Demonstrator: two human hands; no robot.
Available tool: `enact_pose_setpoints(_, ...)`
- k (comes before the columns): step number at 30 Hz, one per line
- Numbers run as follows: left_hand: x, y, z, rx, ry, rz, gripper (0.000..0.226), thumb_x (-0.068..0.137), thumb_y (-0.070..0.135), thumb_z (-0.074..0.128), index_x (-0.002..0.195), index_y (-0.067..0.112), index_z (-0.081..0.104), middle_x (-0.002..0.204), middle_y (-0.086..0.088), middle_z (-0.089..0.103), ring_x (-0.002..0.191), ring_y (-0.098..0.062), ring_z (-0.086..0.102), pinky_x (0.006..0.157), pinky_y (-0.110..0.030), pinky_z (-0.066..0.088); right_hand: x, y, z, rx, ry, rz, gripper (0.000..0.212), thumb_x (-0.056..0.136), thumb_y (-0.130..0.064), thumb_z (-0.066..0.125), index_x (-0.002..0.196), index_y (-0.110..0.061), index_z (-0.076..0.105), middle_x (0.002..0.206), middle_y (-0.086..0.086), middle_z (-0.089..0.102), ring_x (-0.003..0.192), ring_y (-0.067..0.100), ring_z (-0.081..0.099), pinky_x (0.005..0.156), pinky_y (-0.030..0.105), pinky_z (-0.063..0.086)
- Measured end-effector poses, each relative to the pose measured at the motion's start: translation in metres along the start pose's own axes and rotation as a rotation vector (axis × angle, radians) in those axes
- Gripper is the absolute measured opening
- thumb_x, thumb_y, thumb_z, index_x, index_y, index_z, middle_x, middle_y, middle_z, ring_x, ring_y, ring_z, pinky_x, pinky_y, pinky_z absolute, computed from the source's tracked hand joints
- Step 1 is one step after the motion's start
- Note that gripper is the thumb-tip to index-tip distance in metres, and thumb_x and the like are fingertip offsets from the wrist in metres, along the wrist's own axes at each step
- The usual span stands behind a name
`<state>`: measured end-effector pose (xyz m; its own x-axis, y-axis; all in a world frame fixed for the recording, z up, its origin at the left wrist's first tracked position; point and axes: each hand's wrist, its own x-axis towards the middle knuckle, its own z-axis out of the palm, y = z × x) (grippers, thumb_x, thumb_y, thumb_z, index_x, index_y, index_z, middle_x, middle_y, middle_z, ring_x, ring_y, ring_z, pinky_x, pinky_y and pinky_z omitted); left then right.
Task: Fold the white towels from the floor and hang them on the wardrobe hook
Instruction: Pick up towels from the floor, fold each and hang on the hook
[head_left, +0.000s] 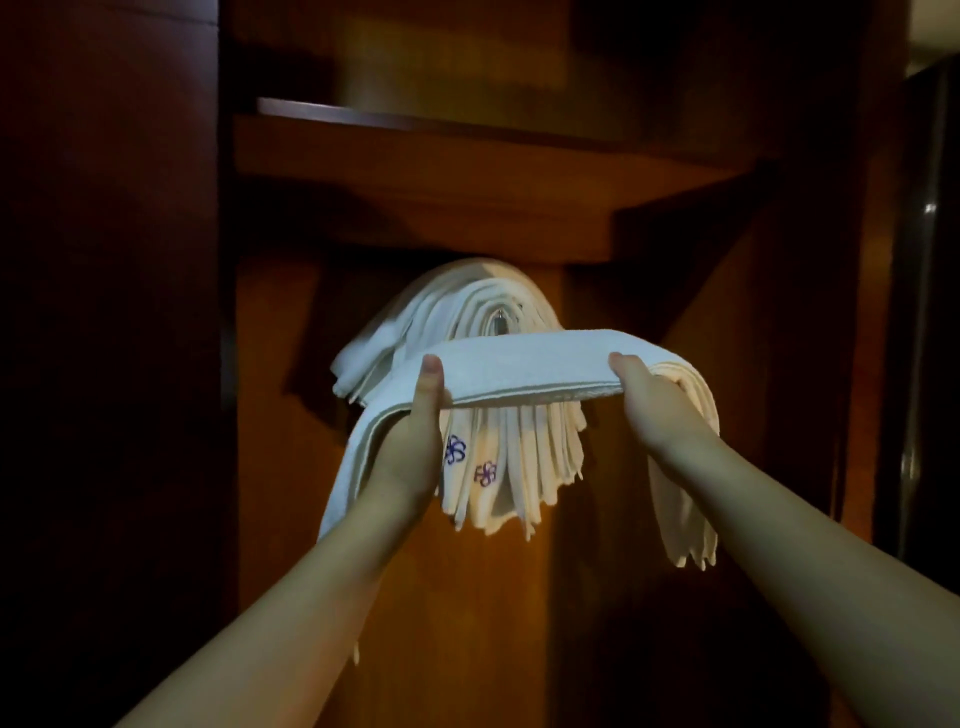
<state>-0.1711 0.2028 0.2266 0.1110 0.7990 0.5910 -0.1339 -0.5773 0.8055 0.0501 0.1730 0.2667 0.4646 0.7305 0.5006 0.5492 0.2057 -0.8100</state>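
— What does this step ask for, would you say?

— The folded towel (524, 366) is held level in front of the hook (500, 326), and the hook already carries a thick stack of hung towels (498, 415); I'd judge the job now is to lift the new one up and over that stack so its middle lands on the crown, not on the near slope; if it sits too far forward it may well slide off.

— And keeping the fold tidy?

— Keep it taut between the two grips and level until it is over the top; then lower both ends together so they drape evenly; the ends already hang down on each side, the left one trailing lower, so the length should be centred before letting go.

— How are the hands set?

— The left hand (415, 441) pinches the towel near its left bend, thumb on top and pressed flat, fingers hidden underneath; the right hand (644, 400) grips it the same way near the right bend, thumb over the upper face, fingers curled below out of sight; neither is spread.

— Anything else there?

— A wooden shelf (467, 176) sits just above the stack inside the wardrobe (649, 467); headroom looks tight, so I'd go up gently; the two purple flower marks (470, 462) show on the hung towels, between the wrists.
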Motion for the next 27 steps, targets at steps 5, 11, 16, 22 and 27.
enact_pose_setpoints(5,0.104,0.022,-0.016,0.205,0.038,0.107,0.055,0.09,0.076,0.028,0.081,0.035,0.062,0.072,0.011,0.066,0.064,0.017,0.056,0.066,-0.009,0.039,0.075,-0.036,0.017,0.02,0.059,-0.057,0.043,0.101,-0.052,0.036,0.098,-0.017,0.059,0.108,0.007,0.056,0.085,0.014,0.052,0.086,0.032,0.03)
enact_pose_setpoints(11,0.195,0.039,-0.026,0.345,-0.155,0.088,0.099,0.078,0.089,0.021,0.137,0.019,0.061,0.141,-0.008,0.06,0.134,-0.021,0.051,0.119,-0.047,0.032,0.153,-0.063,0.037,0.009,0.138,-0.098,0.043,0.101,-0.052,0.038,0.124,-0.023,0.06,0.112,0.003,0.048,0.097,0.018,0.043,0.085,0.026,0.027)
enact_pose_setpoints(16,0.252,0.03,-0.022,0.35,-0.198,0.03,0.089,0.09,0.081,0.022,0.137,0.015,0.06,0.14,-0.015,0.058,0.135,-0.027,0.051,0.118,-0.045,0.032,0.202,-0.065,0.059,-0.024,0.112,-0.098,0.038,0.102,-0.05,0.038,0.109,-0.02,0.06,0.099,0.003,0.056,0.084,0.015,0.054,0.066,0.025,0.034)
enact_pose_setpoints(22,0.278,0.008,-0.007,0.414,-0.147,-0.032,0.091,0.082,0.088,0.021,0.121,0.022,0.069,0.122,-0.008,0.069,0.114,-0.021,0.063,0.107,-0.039,0.044,0.252,-0.045,0.07,-0.059,0.082,-0.059,0.045,0.098,-0.05,0.04,0.104,-0.018,0.071,0.092,0.006,0.066,0.076,0.018,0.058,0.063,0.029,0.04)
enact_pose_setpoints(27,0.286,-0.004,0.004,0.439,-0.172,-0.068,0.097,0.067,0.1,0.023,0.109,0.03,0.074,0.108,-0.004,0.075,0.104,-0.02,0.069,0.101,-0.041,0.049,0.264,-0.023,0.076,0.011,0.029,-0.016,0.038,0.104,-0.045,0.036,0.095,-0.021,0.064,0.084,0.002,0.062,0.069,0.011,0.052,0.059,0.029,0.033)
